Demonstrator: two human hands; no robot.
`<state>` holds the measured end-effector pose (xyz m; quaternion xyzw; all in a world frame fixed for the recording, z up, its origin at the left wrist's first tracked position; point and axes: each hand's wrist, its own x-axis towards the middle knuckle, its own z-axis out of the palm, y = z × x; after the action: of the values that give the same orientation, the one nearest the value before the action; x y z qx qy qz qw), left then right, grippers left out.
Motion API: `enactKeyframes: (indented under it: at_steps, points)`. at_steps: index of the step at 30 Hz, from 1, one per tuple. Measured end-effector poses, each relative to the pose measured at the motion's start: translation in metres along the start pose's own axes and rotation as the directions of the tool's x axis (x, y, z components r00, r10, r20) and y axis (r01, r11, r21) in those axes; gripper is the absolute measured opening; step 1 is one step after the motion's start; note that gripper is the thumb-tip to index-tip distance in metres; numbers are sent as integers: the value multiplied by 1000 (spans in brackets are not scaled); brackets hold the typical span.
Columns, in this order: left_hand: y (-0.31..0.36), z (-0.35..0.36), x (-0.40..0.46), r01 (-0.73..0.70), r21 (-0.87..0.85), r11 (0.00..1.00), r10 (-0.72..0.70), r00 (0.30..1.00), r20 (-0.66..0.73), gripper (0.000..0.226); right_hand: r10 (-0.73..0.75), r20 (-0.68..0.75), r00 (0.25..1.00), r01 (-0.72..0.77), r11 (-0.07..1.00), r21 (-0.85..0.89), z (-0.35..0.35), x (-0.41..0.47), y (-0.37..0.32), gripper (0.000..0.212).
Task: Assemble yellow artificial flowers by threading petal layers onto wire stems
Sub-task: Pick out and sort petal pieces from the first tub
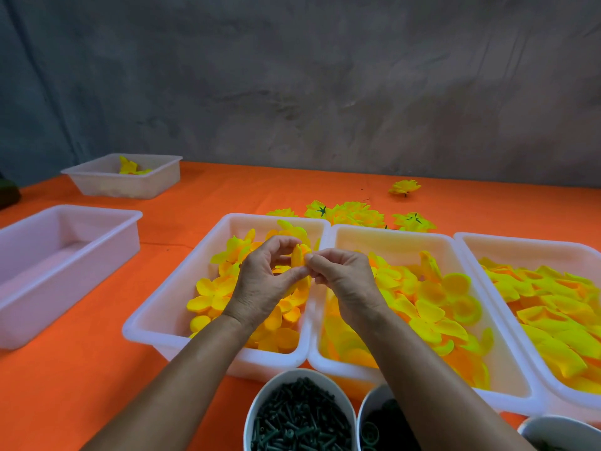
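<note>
Pinching a small folded petal (297,255) between them, both hands work above the left petal tray (169,299): left hand (260,281) curled round it, right hand (338,275) nipping its edge with fingertips. No stem is visible. Good practice would be to find the centre hole before pushing. The petal stands roughly upright, long axis near vertical, tip upward.

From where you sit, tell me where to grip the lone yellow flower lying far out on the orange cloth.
Pinch the lone flower by its outer petal edges, coming straight down from above. It lies by itself on the orange cloth, petals spread, with nothing crowding it; its stem side is too small to judge.
</note>
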<state>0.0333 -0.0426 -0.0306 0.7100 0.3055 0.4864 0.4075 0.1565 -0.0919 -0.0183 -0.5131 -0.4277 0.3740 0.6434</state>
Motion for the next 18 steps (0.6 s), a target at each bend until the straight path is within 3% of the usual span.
enactKeyframes:
  at_steps: [4,10,18]
  points:
    - [2,2,-1,19,-35,999,-19,1000,-3,34,-28,-19,999,28,999,35,-1,0,-1,20]
    - [6,-1,0,34,-184,982,-33,999,7,32,28,75,997,-41,982,183,0,2,0,17]
    - [6,-2,0,24,-195,981,-28,999,-19,31,27,152,988,-58,978,201,2,2,3,14]
